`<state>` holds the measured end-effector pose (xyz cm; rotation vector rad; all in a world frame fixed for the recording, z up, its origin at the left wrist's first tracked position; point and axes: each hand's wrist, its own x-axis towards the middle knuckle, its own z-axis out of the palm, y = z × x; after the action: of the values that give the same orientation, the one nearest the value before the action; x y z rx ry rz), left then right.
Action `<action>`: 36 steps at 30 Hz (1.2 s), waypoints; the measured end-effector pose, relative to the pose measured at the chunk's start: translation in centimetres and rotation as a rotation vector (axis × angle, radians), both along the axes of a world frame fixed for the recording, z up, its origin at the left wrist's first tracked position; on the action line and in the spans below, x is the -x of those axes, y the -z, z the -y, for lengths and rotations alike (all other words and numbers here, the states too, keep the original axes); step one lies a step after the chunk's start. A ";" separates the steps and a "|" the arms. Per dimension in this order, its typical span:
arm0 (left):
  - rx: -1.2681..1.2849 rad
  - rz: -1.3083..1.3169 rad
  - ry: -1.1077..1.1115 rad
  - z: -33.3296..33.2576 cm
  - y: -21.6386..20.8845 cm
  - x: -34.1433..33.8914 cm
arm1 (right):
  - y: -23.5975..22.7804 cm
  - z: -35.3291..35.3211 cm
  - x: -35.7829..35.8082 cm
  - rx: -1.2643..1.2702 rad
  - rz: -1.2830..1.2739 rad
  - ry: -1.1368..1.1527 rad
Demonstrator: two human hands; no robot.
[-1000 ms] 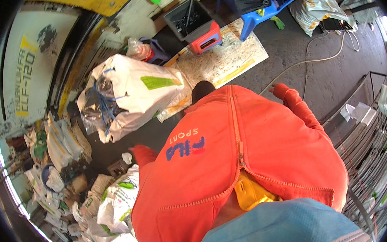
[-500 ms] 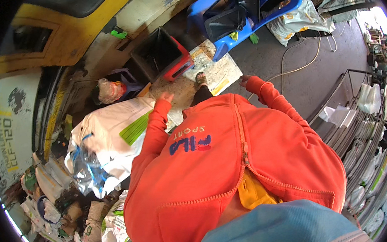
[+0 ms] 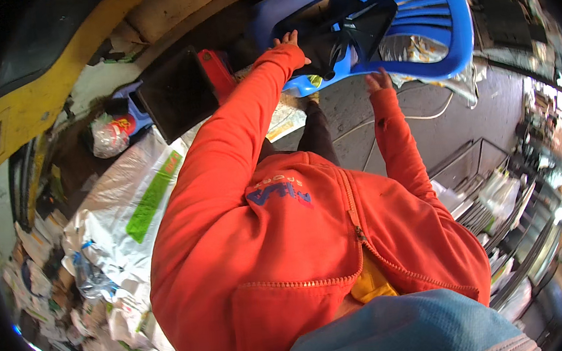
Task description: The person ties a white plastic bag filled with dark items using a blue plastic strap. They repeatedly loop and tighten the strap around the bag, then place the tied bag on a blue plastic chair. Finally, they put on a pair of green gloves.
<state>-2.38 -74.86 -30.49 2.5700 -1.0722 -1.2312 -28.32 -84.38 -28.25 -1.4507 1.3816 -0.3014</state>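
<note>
My left hand (image 3: 291, 48) reaches forward with its fingers spread, at the near left edge of a black plastic, tray-like piece (image 3: 309, 25). Whether it touches that piece I cannot tell. A second dark, angular piece (image 3: 371, 16) lies beside it, both on the seat of a blue plastic chair (image 3: 458, 36). My right hand (image 3: 379, 80) hangs just short of the chair's near edge, fingers apart and nothing in them. Something yellow-green (image 3: 315, 80), perhaps a glove, shows at the seat's front.
Left of the chair stand a deep black bin (image 3: 179, 94) and a red container (image 3: 218, 73). A large white sack (image 3: 120, 188) with a green stripe lies at my left, near a yellow machine frame (image 3: 43, 95). A hose (image 3: 421, 117) crosses the grey floor; a metal rack (image 3: 488, 205) is at right.
Both hands have moved forward to the blue chair, the left rising to the black piece. The view has shifted, and the chair now appears closer.
</note>
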 end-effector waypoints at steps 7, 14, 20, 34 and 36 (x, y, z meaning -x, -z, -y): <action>-0.087 -0.205 0.085 6.0 8.4 -0.9 | 4.5 14.5 -6.6 0.174 0.011 -0.045; 0.180 -0.248 -0.108 5.1 7.8 -1.1 | 4.5 15.2 -8.5 -0.057 0.276 -0.015; 0.191 -0.126 -0.156 5.8 2.2 0.5 | 2.0 14.6 -8.7 -0.070 0.344 0.059; 0.195 -0.107 -1.237 -29.8 -5.2 18.9 | -7.1 1.6 -6.5 -0.036 0.219 -0.847; 0.117 -0.298 -1.590 -34.3 -0.2 21.7 | -2.8 -4.3 -6.2 -0.335 0.126 -0.894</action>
<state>-24.12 -40.56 -30.29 1.9487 0.8612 -0.8497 -22.13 -80.06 -25.43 -1.5736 0.5437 0.3902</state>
